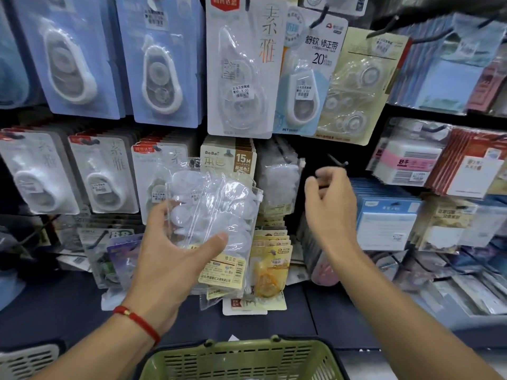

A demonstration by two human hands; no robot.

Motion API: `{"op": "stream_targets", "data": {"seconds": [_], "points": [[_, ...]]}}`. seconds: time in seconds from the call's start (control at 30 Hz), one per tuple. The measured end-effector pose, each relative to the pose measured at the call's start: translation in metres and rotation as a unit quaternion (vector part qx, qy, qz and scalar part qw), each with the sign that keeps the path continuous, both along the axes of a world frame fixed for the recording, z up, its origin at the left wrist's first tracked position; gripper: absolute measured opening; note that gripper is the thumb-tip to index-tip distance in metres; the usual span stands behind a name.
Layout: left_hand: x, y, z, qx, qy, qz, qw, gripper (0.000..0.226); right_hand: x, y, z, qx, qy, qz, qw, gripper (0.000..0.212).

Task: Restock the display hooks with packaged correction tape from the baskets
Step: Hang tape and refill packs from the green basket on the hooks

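Observation:
My left hand (175, 250) grips a stack of clear bags of white correction tape (216, 212), held up in front of the display wall. My right hand (329, 198) is raised to the right of the stack, fingers loosely curled and holding nothing, just below a bare metal display hook (338, 161). A few of the same clear bags (278, 179) hang on a hook between the two hands. A green basket (244, 360) sits below at the bottom edge of the view.
Carded correction tapes (241, 67) fill the upper hooks. Sticky notes and pads (384, 223) hang at the right. A yellow-carded tape stack (270, 256) hangs under the held bags. A grey basket (24, 360) shows at bottom left. A dark shelf ledge (323, 319) runs below the hooks.

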State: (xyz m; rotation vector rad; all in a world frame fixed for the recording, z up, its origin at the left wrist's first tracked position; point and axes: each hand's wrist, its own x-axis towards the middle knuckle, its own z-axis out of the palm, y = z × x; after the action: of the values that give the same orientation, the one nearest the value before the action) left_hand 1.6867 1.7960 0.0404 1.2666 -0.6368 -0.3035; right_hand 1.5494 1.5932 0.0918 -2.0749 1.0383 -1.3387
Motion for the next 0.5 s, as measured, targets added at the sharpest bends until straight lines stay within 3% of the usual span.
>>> {"op": "stream_targets", "data": {"seconds": [0.1,0.23,0.5], "points": [[-0.004,-0.003,0.001,-0.009,0.016,-0.021,1.0,0.076,-0.014,0.03,-0.018,0.011,0.028,0.077,0.997,0.009],[-0.013,-0.005,0.001,-0.016,0.032,-0.05,0.998,0.077,-0.016,0.068,-0.029,0.167,0.044,0.211,0.962,0.039],[-0.015,-0.01,0.001,-0.025,0.085,-0.089,0.992,0.103,-0.018,0.077,-0.028,0.291,-0.105,0.265,0.913,0.025]]}}
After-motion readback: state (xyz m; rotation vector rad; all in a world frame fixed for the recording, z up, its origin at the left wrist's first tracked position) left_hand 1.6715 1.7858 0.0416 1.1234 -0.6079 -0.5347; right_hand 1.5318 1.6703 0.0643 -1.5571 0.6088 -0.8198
